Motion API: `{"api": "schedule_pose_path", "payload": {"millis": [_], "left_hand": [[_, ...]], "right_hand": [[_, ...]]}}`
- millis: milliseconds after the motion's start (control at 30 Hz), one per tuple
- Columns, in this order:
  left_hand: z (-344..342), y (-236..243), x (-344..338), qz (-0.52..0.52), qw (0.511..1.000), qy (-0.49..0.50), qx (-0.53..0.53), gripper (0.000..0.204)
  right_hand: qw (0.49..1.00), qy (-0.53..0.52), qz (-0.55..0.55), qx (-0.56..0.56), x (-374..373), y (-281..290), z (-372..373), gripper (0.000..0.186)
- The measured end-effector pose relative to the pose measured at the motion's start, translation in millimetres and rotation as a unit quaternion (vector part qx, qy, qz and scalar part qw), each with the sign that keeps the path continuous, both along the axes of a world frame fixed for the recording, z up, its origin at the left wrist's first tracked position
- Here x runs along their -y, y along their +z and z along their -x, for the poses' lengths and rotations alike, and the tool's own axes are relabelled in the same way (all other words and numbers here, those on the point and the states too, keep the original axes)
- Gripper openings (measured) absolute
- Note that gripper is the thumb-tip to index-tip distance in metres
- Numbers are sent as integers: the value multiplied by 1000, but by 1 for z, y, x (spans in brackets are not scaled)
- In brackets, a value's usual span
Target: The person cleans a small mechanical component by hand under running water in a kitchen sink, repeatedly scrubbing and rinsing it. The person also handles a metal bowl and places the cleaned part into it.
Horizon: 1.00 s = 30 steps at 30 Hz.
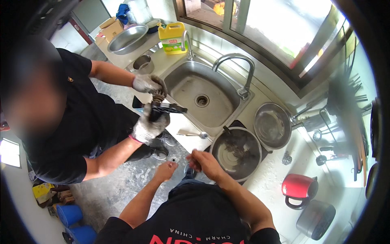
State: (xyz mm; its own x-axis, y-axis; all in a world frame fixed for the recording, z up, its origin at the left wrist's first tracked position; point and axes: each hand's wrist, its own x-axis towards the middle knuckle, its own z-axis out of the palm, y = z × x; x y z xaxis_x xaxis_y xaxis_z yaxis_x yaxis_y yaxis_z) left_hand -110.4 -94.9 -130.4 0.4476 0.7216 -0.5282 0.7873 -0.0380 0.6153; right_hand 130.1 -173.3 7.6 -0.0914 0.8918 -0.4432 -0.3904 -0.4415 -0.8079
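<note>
Counter edge nr R hand, flr btwn L hand & co-worker.

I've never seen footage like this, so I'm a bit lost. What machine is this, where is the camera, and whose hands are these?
There's no machine, just people. One picture comes from a wide fisheye camera on somebody's head, looking down, so edges bend. The wearer's bare left hand and right hand come up from below; I can't tell whether either holds anything small. On the left, a co-worker in gloves holds a dark object I can't identify. The counter has a steel sink, a large metal pan, a metal bowl, a red kettle and a yellow jug.
</note>
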Motion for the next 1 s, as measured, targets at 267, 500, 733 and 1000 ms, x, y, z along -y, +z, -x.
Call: {"api": "schedule_pose_path", "payload": {"millis": [267,500,733,1000], "left_hand": [[29,-47,11,24,995,-45,-85,48],[34,-57,13,22,995,-29,-96,48],[58,-84,28,70,991,-46,-109,44],[80,-82,34,111,972,-93,-184,45]], "right_hand": [[997,77,-22,11,30,14,16,43],[994,106,-26,-4,39,9,27,37],[992,123,-16,-23,43,9,35,35],[992,95,-37,-74,62,5,29,32]]}}
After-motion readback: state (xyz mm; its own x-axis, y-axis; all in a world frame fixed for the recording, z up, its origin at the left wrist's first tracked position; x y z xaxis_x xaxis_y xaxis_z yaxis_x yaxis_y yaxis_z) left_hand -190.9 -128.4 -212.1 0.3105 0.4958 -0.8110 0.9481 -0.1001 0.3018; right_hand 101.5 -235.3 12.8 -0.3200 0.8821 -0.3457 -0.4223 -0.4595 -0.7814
